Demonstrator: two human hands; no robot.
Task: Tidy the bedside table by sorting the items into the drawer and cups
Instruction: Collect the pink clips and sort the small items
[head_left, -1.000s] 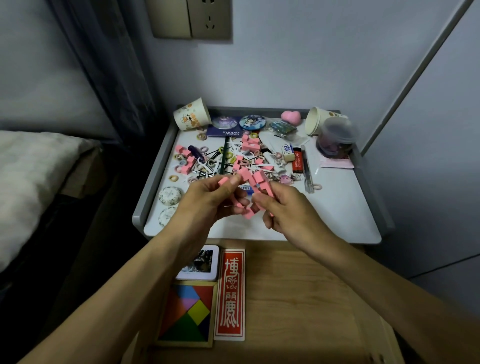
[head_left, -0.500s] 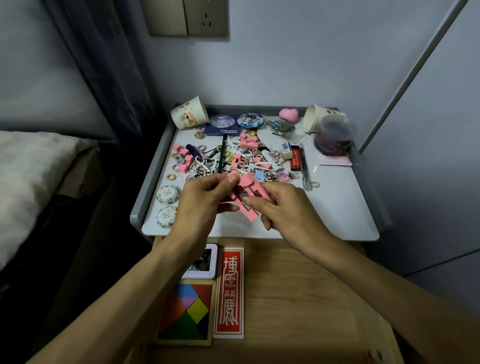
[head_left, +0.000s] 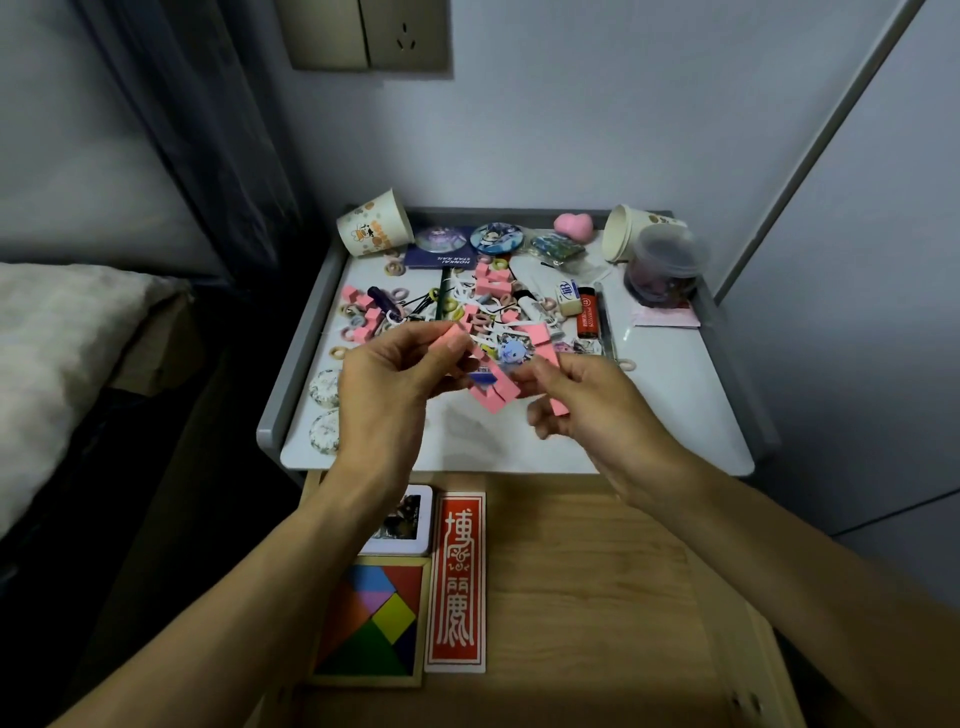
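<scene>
White tabletop (head_left: 675, 415) with a grey rim stands beside the bed (head_left: 62, 322), strewn with clutter. Above its front edge, small pink rectangular blocks (head_left: 493, 397) hang between two hands. The left hand (head_left: 384, 384) has its grip closed on some, and the right hand (head_left: 587, 402) pinches others. A printed paper cup (head_left: 374, 228) lies tipped at the rear left corner. Below, an open wooden drawer (head_left: 597, 597) holds a colourful tangram puzzle (head_left: 371, 629).

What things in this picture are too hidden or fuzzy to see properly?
All in the head view:
- Pink pieces: the left hand and right hand cover some, so the count is unclear.
- White tin: the left forearm hides part.
- Lidded tub: cloudy plastic blurs its contents.
- Drawer: cut off by the bottom edge.
</scene>
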